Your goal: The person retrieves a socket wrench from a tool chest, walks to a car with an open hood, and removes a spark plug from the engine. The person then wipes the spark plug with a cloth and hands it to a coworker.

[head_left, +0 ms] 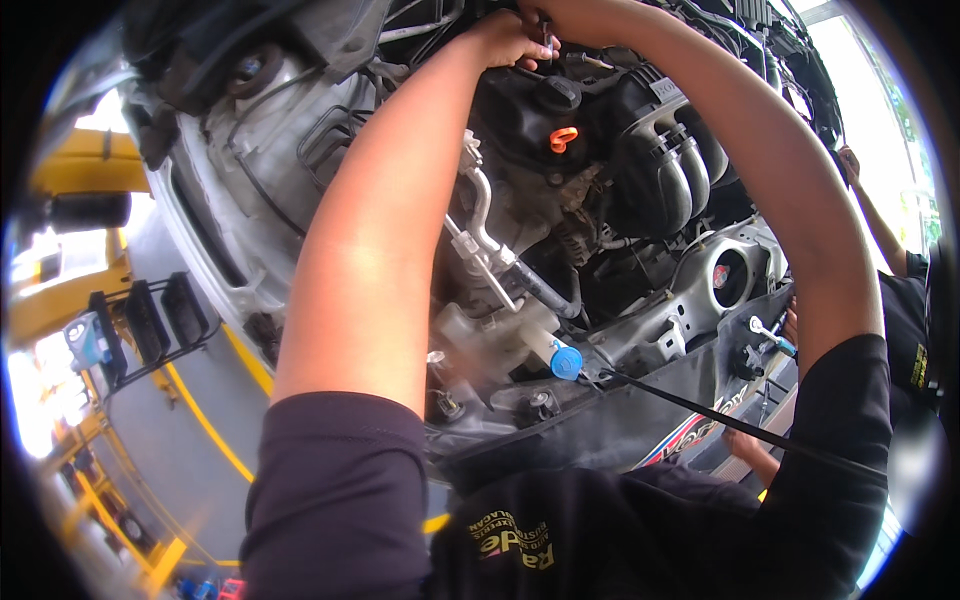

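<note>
Dark slim part (548, 36), seemingly pinched by fingers of left hand (506, 42), sits beyond black cap (558, 95); right hand (548, 10) alongside, partly cropped, cannot tell fingers' state. Loose pinch could drop part into engine (600, 140) gaps.

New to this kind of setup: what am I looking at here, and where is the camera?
No robot here: these are a person's arms, seen by a wide fisheye camera worn on the head, looking down. Beyond them is a car engine with an orange handle on it; nearer is a blue cap. The left hand and right hand meet near the top edge, around a small object; what it is, and which hand grips it, I can't tell.
</note>
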Available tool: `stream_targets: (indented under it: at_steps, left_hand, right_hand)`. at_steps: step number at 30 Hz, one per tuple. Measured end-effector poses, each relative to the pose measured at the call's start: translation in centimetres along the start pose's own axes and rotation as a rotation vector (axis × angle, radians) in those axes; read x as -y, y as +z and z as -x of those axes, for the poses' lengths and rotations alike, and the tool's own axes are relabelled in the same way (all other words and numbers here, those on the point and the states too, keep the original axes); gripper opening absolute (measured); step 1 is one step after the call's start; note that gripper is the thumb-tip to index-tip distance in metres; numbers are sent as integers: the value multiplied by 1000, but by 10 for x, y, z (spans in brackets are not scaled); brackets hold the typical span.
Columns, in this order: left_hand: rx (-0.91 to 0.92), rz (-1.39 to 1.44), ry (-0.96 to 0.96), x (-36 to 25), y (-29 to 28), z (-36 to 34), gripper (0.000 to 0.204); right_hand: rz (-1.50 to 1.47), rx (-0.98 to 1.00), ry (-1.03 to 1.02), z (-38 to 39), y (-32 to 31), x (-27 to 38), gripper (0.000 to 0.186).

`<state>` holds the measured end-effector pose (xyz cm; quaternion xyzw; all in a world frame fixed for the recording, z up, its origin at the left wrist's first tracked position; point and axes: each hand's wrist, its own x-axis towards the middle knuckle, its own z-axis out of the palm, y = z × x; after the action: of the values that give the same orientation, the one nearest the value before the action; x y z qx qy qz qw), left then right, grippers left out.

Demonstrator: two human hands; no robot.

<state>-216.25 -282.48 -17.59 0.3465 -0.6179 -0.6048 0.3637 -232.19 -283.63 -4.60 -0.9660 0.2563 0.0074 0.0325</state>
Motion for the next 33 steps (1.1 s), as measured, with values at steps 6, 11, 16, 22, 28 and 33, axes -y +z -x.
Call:
stream_targets:
  at_steps: [6, 11, 16, 22, 28, 33]
  left_hand:
    - [10, -320, -48, -13, 14, -13, 15]
    - [25, -240, -8, 17, -21, -6, 20]
    - [-72, -338, -59, -30, 17, 4, 17]
    - [74, -359, 12, 7, -30, -6, 18]
    - [-92, -325, -109, -30, 10, 12, 19]
    - [74, -211, 20, -2, -13, -6, 21]
  right_hand:
    - [157, 291, 334, 8, -23, 20, 31]
    - [72, 136, 53, -15, 1, 10, 31]
    - [91, 257, 218, 3, -31, 32, 28]
    - [149, 192, 52, -25, -12, 22, 30]
    - [147, 405, 255, -11, -39, 38, 28]
    - [89, 140, 112, -10, -21, 22, 31]
